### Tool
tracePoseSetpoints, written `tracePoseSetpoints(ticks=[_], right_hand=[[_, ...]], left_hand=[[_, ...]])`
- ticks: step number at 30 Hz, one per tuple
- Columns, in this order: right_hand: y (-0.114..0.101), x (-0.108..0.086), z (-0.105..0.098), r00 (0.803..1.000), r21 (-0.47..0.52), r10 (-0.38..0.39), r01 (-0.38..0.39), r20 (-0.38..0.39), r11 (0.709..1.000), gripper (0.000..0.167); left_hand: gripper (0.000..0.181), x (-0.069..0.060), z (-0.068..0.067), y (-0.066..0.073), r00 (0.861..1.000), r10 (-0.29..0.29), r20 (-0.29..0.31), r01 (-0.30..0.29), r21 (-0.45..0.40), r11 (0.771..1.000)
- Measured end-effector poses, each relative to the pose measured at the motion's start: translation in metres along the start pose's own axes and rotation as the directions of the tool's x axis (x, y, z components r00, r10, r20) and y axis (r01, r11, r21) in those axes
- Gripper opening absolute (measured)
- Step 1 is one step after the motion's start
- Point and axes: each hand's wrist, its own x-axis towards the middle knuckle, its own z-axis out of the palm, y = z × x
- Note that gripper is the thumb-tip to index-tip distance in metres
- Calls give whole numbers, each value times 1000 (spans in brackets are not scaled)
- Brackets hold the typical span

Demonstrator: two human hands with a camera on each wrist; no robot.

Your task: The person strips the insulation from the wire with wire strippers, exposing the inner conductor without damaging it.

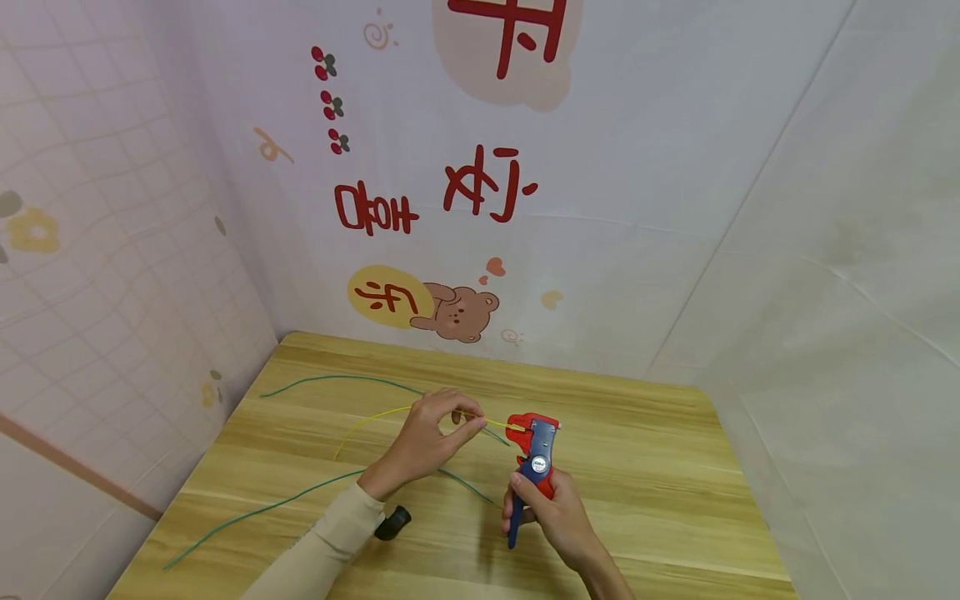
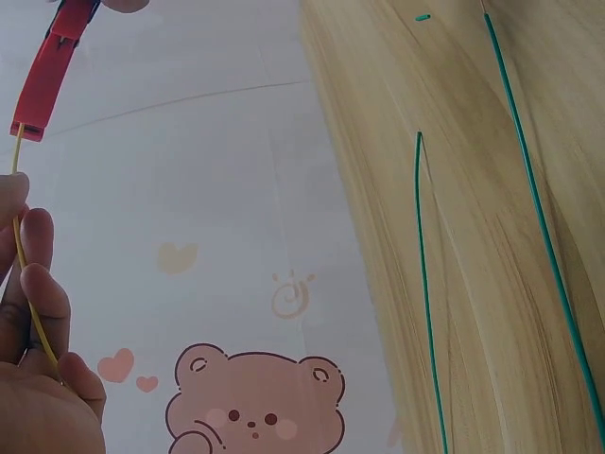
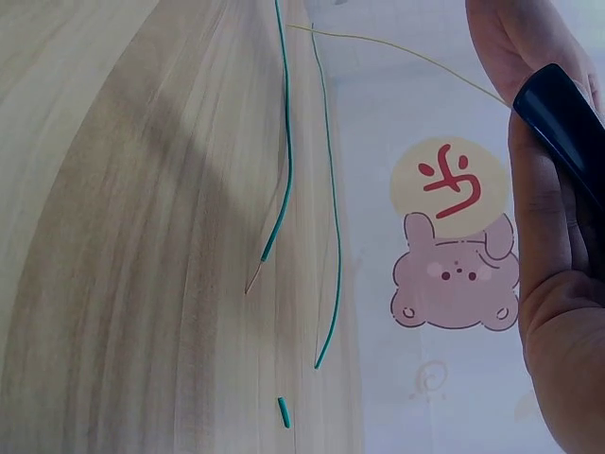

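My left hand (image 1: 435,429) pinches a yellow wire (image 1: 371,417) between thumb and fingertips, and the wire's tail trails down to the left. Its front end enters the red jaws of a red-and-blue wire stripper (image 1: 542,446). Below the stripper's head, my right hand (image 1: 561,518) grips the handles. In the left wrist view, the wire (image 2: 38,326) runs across the left fingers to the red stripper nose (image 2: 43,90). The right wrist view shows a dark handle (image 3: 562,118) against the right hand (image 3: 567,350); the stripper's head is out of that view.
Two green wires lie on the wooden table, one farther back (image 1: 322,378) and one nearer (image 1: 255,514). The nearer wire (image 3: 287,142) ends in bare copper. A short green piece (image 3: 284,412) lies near them. A black object (image 1: 393,523) appears beside the left sleeve.
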Motion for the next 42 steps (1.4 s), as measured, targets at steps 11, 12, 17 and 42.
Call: tracePoseSetpoints(ticks=[11,12,17,42], right_hand=[[0,0,0,1000,15,-12,12,14,1000,25],[0,0,0,1000,17,-11,11,14,1000,26],[-1,0,1,1000,19,-11,10,17,1000,27],[-4,0,2,1000,10,-6,6,19,1000,48]], left_hand=[[5,-1,-1,0,1000,-17,21,17,10,1000],[6,-1,-1,1,1000,-19,24,19,9,1000],[9,-1,-1,0,1000,-17,26,17,16,1000],[3,0,-3,4,999,-21,33,20,22,1000]])
